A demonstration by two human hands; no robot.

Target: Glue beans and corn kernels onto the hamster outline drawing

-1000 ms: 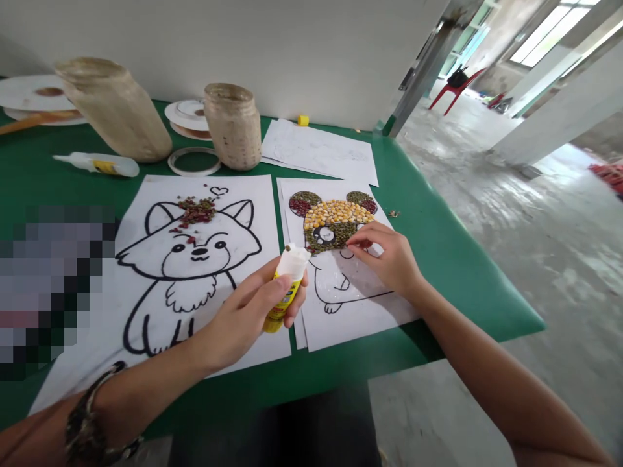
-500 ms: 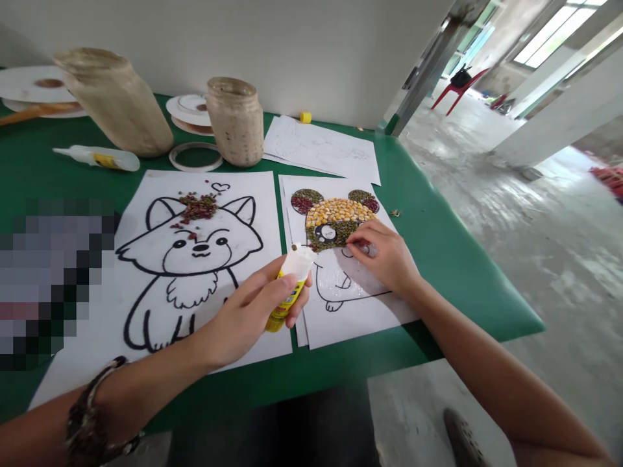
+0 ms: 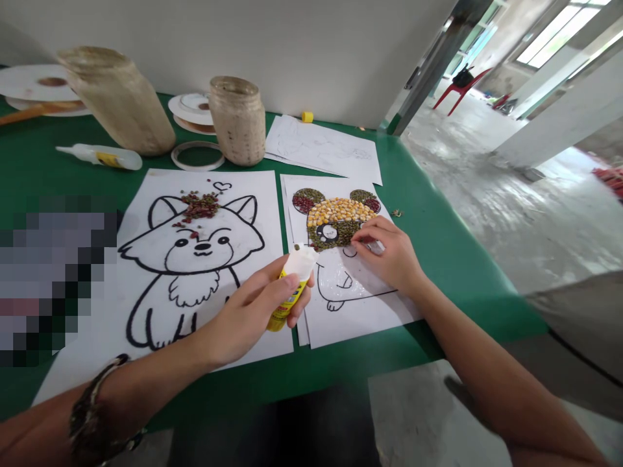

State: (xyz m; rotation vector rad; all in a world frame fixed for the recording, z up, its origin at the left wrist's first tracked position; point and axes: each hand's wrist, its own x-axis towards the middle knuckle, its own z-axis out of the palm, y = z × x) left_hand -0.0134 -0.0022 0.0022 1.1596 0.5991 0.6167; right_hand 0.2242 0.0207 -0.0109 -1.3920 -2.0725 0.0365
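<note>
My left hand [image 3: 260, 308] is wrapped round an uncapped yellow glue stick [image 3: 291, 295]; a small dark seed clings near its white top. My right hand [image 3: 389, 250] rests over the bear drawing [image 3: 350, 285], thumb and fingertips pinched at the edge of the face. Whatever sits between those fingertips is too small to make out. Yellow corn kernels [image 3: 341, 211] cover the bear's forehead, green beans [image 3: 344, 235] fill the band around its eye, and the ears carry green and red beans. Shiny glue marks show on its belly.
Left of it lies a fox drawing [image 3: 195, 279] with a loose pile of red and green beans [image 3: 200, 206]. Behind stand two cloudy jars [image 3: 238, 123], a glue bottle [image 3: 104, 157], tape rolls [image 3: 197, 155] and more drawn sheets [image 3: 321, 148]. A yellow cap [image 3: 307, 117] lies near the wall.
My right fingertips have shifted slightly right along the bear's face. The left hand keeps its hold on the glue stick. A blurred grey-brown shape has come in at the lower right.
</note>
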